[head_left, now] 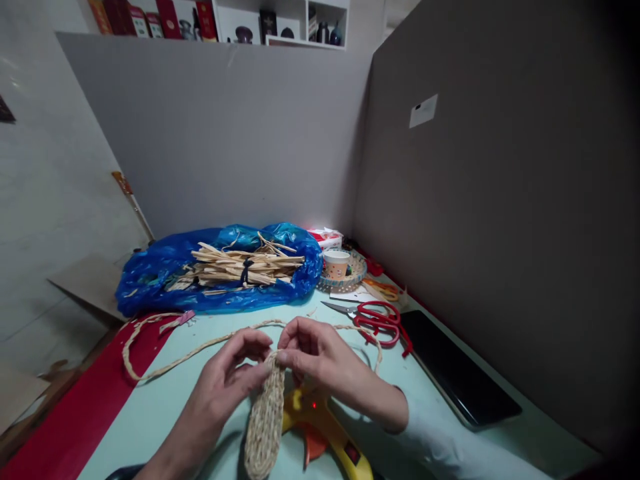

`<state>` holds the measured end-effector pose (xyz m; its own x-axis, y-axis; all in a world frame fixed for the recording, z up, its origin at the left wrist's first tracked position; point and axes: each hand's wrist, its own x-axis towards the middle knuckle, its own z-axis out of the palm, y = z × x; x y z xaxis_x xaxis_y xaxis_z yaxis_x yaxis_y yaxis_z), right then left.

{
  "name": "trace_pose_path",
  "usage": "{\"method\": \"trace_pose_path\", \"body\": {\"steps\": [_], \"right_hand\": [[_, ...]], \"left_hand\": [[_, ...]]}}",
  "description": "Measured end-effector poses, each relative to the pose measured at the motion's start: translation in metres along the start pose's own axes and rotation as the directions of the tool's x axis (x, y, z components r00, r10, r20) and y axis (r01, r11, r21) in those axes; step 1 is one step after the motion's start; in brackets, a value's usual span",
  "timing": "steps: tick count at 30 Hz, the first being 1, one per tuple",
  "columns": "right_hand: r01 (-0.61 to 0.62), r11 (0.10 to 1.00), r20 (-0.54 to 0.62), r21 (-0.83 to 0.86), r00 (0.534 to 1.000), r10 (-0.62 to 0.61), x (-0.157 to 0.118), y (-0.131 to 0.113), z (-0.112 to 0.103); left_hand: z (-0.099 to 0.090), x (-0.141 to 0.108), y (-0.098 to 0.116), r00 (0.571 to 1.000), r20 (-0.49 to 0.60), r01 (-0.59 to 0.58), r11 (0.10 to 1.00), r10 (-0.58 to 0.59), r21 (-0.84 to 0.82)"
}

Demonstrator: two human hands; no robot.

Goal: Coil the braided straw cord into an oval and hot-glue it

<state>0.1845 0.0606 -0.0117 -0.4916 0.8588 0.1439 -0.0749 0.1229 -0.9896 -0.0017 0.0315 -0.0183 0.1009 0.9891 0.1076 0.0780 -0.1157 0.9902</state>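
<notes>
Between my two hands a narrow, oval woven straw piece [265, 420], shaped like a small sole, is held tilted up at its far end. My left hand [225, 380] is closed, thumb and fingertips against the left of that end. My right hand [325, 357] pinches the tip from the right, its fingers curled and partly hidden. A braided straw cord [200, 348] loops over the table on both sides, passing behind my hands. Under my right wrist lies a yellow glue gun [333, 427] with an orange trigger and a small red light.
A blue plastic bag [150, 277] holds a tied straw bundle [250, 267] at the back. Rightward are a paper cup [336, 265] in a woven basket [345, 285], red-handled scissors [377, 320] and a black tablet [463, 370]. Grey partitions [240, 133] stand behind and right.
</notes>
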Motion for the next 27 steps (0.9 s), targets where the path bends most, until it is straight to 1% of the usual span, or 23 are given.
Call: {"method": "trace_pose_path", "body": {"steps": [3,5,8,11,14,17,19,20,22,23,24,27], "right_hand": [[0.046,0.993,-0.003,-0.106,0.999,-0.047,-0.002,-0.004,0.003],[0.079,0.98,0.023,-0.184,0.997,-0.076,-0.004,-0.008,-0.001],[0.12,0.951,0.091,-0.284,0.991,-0.098,-0.007,-0.014,-0.009],[0.176,0.89,0.134,-0.42,0.982,-0.131,-0.012,-0.021,-0.015],[0.24,0.767,0.182,-0.595,0.97,-0.162,-0.017,-0.027,-0.017],[0.275,0.68,0.27,-0.68,0.956,-0.117,-0.018,-0.031,-0.018],[0.326,0.596,0.338,-0.734,0.936,-0.096,-0.015,-0.032,-0.017],[0.359,0.529,0.363,-0.769,0.926,-0.101,-0.012,-0.031,-0.016],[0.43,0.375,0.408,-0.821,0.902,-0.14,-0.008,-0.027,-0.012],[0.456,0.308,0.425,-0.835,0.89,-0.166,-0.006,-0.024,-0.01],[0.477,0.258,0.439,-0.84,0.878,-0.192,-0.003,-0.021,-0.009],[0.529,0.197,0.47,-0.825,0.837,-0.281,0.003,-0.007,-0.006]], "left_hand": [[0.004,0.001,0.001,0.999,0.02,0.039,0.999,-0.038,-0.021],[0.004,0.0,-0.001,0.998,-0.003,0.064,0.997,-0.064,-0.033],[0.002,-0.004,-0.005,0.994,-0.043,0.097,0.994,-0.099,-0.049],[0.002,-0.009,-0.006,0.988,-0.092,0.124,0.991,-0.127,-0.043],[0.006,-0.014,-0.002,0.976,-0.139,0.168,0.986,-0.168,-0.011],[0.01,-0.018,0.001,0.964,-0.208,0.18,0.982,-0.164,0.058],[0.007,-0.019,-0.001,0.966,-0.218,0.168,0.98,-0.141,0.108],[0.003,-0.018,-0.003,0.97,-0.202,0.162,0.978,-0.134,0.131],[-0.005,-0.016,-0.009,0.978,-0.162,0.159,0.972,-0.131,0.171],[-0.009,-0.015,-0.013,0.977,-0.154,0.175,0.967,-0.147,0.184],[-0.013,-0.013,-0.015,0.972,-0.178,0.189,0.962,-0.155,0.196],[-0.018,-0.008,-0.018,0.953,-0.253,0.22,0.954,-0.166,0.204]]}}
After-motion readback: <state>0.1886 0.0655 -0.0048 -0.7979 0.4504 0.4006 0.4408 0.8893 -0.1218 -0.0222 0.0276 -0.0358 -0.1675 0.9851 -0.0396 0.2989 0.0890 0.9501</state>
